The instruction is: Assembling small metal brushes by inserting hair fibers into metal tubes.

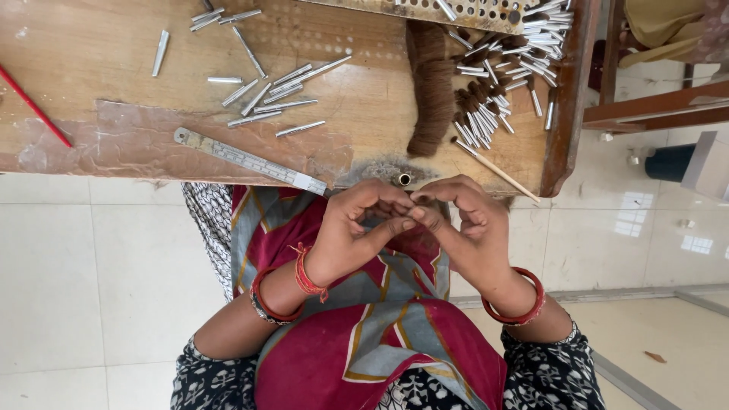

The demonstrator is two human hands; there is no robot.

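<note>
We see left hand (pixel 353 231) and right hand (pixel 459 220) meeting fingertip to fingertip just below the bench edge (pixel 228 176), pinched shut on something too small to make out | likely feather-light, soft, best nipped at its tip | counts: one brown hair bundle (pixel 431 83), one steel ruler (pixel 247 160), metal ferrules (pixel 266 95) by the dozen.

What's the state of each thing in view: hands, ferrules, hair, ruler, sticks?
Left hand: fingertips pinched against the right's, contents hidden.
Right hand: curled, pinching too.
Ferrules: loose, scattered flat on the bench.
Hair bundle: lying flat.
Filled ferrules: piled right of it.
Ruler: flat, slanted.
Red stick: lying flat.
</note>
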